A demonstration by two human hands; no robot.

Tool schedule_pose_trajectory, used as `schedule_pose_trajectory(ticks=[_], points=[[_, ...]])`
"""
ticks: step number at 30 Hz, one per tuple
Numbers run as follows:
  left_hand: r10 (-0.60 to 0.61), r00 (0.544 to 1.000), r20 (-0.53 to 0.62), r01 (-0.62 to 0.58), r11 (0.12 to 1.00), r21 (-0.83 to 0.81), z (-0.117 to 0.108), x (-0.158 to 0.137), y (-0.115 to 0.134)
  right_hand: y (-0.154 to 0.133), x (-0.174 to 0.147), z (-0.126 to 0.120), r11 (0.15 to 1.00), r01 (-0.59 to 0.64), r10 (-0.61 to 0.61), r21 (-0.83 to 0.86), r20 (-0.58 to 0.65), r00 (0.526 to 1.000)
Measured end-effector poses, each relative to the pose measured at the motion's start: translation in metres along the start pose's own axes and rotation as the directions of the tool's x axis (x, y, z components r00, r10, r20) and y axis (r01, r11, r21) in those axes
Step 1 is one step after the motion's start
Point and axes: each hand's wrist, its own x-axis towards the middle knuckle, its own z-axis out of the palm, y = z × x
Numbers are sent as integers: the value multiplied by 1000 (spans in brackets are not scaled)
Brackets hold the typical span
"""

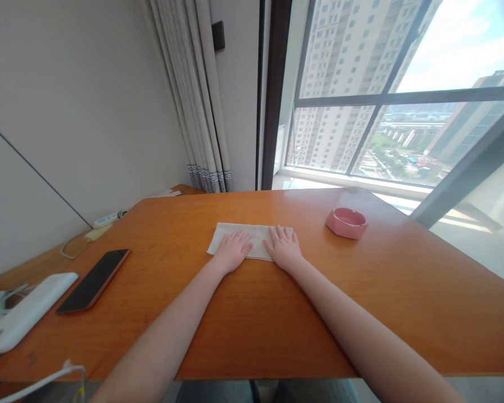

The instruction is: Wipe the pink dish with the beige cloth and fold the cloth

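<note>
Bare forearms (147, 341) reach up from the bottom edge, slanting inward over the wooden table (252, 319) so that the hands come near each other without touching. Beneath them, well in from the table's near edge, lies a pale cloth (259, 239), spread flat. The left hand (232, 249) rests left of its middle, the right hand (284, 247) over its right end; this spacing probably keeps the cloth smooth and steady. Both hands are open, palms down, fingers extended forward, thumbs turned toward each other, gripping nothing. A pink dish (348, 225) to the right and a dark phone (94, 281) to the left sit apart, leaving the arms room.
</note>
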Motion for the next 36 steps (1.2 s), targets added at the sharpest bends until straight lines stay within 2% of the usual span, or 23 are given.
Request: schedule_pose_trajectory(ticks=[3,6,9,14,17,21,23,26,32,36], points=[[-124,992,-17,126,981,148,-10,4,-14,6,5,4,999,-33,34,-18,102,994],[-277,954,-115,300,891,339,-28,2,-17,8,7,4,999,-27,30,-27,122,992],[-340,920,-192,390,823,413,-43,-2,-16,7,7,3,999,-23,26,-30,122,992],[-479,873,-92,471,782,408,-51,-4,-22,9,10,3,997,68,-63,-31,140,988],[-474,879,-52,448,784,429,-50,-2,-29,9,10,2,993,111,-107,-31,119,987],[-381,916,-124,393,793,466,-50,1,-31,11,11,3,998,3,0,-57,64,998],[-406,903,-142,426,797,428,-51,3,-31,14,13,5,995,-62,68,-74,85,994],[-479,870,-117,486,794,365,-55,4,-32,16,16,6,992,-86,97,-89,125,987],[-571,808,-143,582,737,344,-67,2,-51,10,7,5,994,-64,77,-83,161,984],[-568,805,-170,588,725,359,-82,-1,-65,1,0,8,998,-1,12,-59,190,982]])
